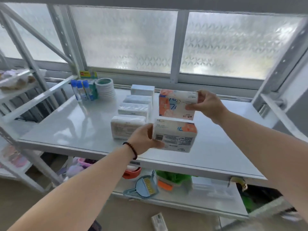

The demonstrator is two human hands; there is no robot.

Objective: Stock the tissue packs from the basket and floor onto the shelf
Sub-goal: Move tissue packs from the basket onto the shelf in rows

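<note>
My left hand point(146, 139) grips the left end of a white and orange tissue pack point(175, 135) held just above the white shelf point(70, 124). My right hand point(205, 103) pinches the right end of a second white and orange tissue pack point(173, 105), held upright behind the first one. Several white tissue packs point(133, 109) lie in a row on the shelf to the left, the nearest one point(125, 125) beside my left hand. Another tissue pack point(159, 221) lies on the floor below.
Glue sticks point(80, 89) and a stack of tape rolls point(105, 88) stand at the shelf's back left. The lower shelf holds a blue dustpan with brush point(145, 186), an orange item point(132, 172) and green bags point(175, 177). Frosted windows are behind.
</note>
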